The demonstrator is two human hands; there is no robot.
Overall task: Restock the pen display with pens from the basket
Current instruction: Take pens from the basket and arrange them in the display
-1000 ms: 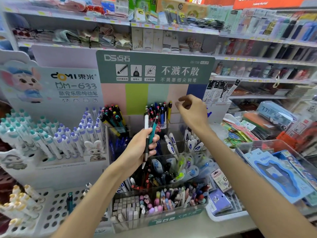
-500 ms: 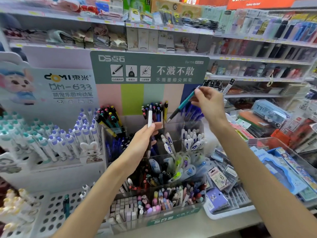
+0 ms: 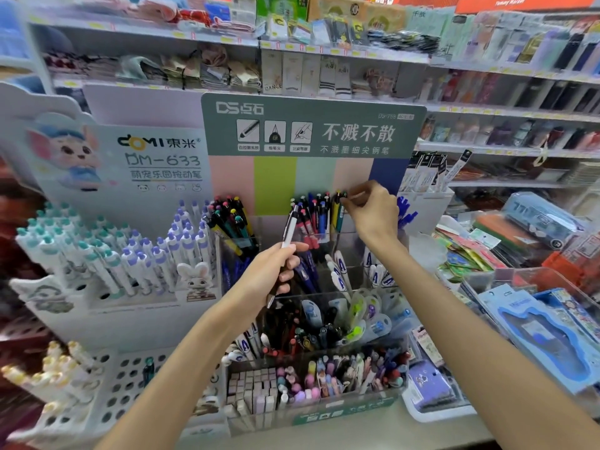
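Stationery shelves back the tiered pen display (image 3: 311, 319). At twelve o'clock, the right hand (image 3: 370, 212) pinches a teal pen (image 3: 339, 216) into the top compartment; best lowered straight, tip down. At nine o'clock from it, the left hand (image 3: 269, 274) grips a white pen (image 3: 288, 232) upright, ready next.

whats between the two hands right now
In the head view, a bunch of upright pens in the back middle slot stands between the left hand, holding a white pen, and the right hand.
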